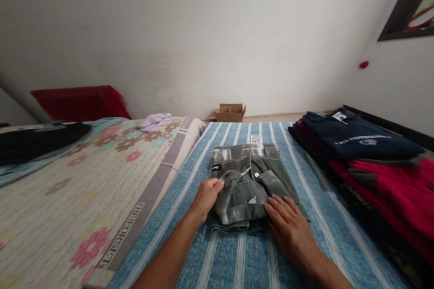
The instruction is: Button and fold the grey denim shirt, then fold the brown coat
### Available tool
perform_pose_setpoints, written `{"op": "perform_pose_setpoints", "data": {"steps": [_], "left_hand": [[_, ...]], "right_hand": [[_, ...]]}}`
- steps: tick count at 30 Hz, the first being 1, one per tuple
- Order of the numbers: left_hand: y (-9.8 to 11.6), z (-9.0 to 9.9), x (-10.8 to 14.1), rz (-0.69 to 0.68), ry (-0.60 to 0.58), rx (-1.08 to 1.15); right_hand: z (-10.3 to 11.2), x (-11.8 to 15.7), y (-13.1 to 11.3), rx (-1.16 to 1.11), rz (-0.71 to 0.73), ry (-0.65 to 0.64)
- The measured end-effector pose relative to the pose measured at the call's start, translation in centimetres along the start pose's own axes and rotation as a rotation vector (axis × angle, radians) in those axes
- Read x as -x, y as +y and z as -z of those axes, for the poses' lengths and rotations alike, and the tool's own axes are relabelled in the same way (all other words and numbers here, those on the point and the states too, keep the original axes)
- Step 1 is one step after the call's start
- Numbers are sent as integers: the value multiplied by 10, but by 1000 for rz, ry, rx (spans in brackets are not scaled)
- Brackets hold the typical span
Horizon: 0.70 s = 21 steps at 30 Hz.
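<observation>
A folded grey-green denim garment (242, 192) with pale faded patches lies on the blue striped cover in front of me. A metal button, seams and a small black label at its left side show; whether it is a jacket or trousers I cannot tell. My left hand (207, 196) pinches the garment's left edge between thumb and fingers. Flat on the lower right part rests my right hand (288, 223), its fingers stretched out and holding nothing. The garment's lower layers stick out a little beneath the front fold.
To the right stands a clothes stack, with a navy top (359, 137) over a pink-red garment (400, 180). At left is a flowered bed cover (111, 189) bearing dark clothing (44, 144) and a lilac cloth (154, 122). Beyond are a cardboard box (231, 112) and the wall.
</observation>
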State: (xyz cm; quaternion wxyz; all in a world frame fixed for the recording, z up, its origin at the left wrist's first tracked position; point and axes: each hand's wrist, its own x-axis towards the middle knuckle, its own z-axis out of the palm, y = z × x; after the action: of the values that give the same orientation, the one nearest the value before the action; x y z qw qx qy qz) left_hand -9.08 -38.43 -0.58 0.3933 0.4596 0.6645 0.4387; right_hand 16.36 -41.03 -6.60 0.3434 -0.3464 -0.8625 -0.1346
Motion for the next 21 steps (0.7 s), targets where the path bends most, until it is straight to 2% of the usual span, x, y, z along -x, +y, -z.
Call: {"op": "perform_pose_setpoints", "data": {"steps": [3, 6, 8, 11, 13, 15, 18, 21], "left_hand": [[-4, -3, -3, -37, 59, -126], [-7, -5, 0, -103, 198, -323], [-6, -6, 6, -266, 275, -489], [4, -11, 19, -600, 334, -698], [15, -17, 26, -734, 319, -807], [25, -26, 29, -785, 265, -895], [26, -44, 30, -745, 138, -1010], [14, -59, 28, -626, 22, -1092]], "right_hand": [[-3, 1, -2, 7, 11, 50], [-5, 1, -3, 1, 13, 60], [-5, 1, -4, -6, 15, 65], [-3, 0, -5, -27, 6, 57], [-1, -1, -5, -41, -4, 27], [0, -1, -6, -53, -14, 5], [1, -2, -6, -68, -31, 1], [1, -1, -7, -72, -34, -1]]}}
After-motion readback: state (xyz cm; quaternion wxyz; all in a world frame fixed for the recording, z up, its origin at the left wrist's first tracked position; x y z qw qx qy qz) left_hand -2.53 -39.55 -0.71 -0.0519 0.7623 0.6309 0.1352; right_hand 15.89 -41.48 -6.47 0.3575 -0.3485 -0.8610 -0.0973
